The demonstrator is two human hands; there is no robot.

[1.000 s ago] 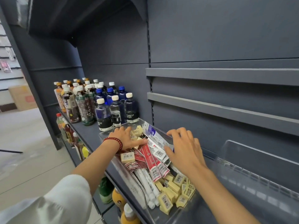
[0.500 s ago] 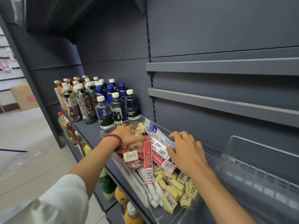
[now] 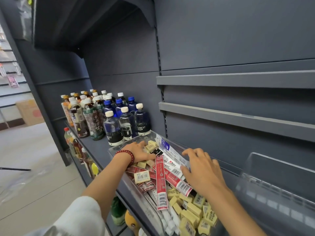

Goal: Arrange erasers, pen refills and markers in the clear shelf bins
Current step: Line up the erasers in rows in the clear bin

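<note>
Shelf (image 3: pixel 95 143): carries our clear bin (image 3: pixel 114 148), with the stock mixed inside.
Left hand (image 3: pixel 138 151): fingers spread flat on the stock at the bin's far end, holding nothing.
Right hand (image 3: pixel 202 169): fingers splayed, resting on the pen refill packs (image 3: pixel 160 183).
Pen refill packs: long, light and bendy in slick film sleeves; we judge a mid-length pinch best.
White markers (image 3: pixel 170 220): stiff, smooth, likely to roll; grip the barrel.
Yellow erasers (image 3: pixel 190 210): small, light, grippy blocks heaped at the near end; pinch by the sides.

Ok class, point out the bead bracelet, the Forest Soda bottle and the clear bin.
bead bracelet (image 3: pixel 127 152): head view, top red beads.
Forest Soda bottle (image 3: pixel 142 129): head view, black label.
clear bin (image 3: pixel 119 145): head view, end wall near bottles.
</note>
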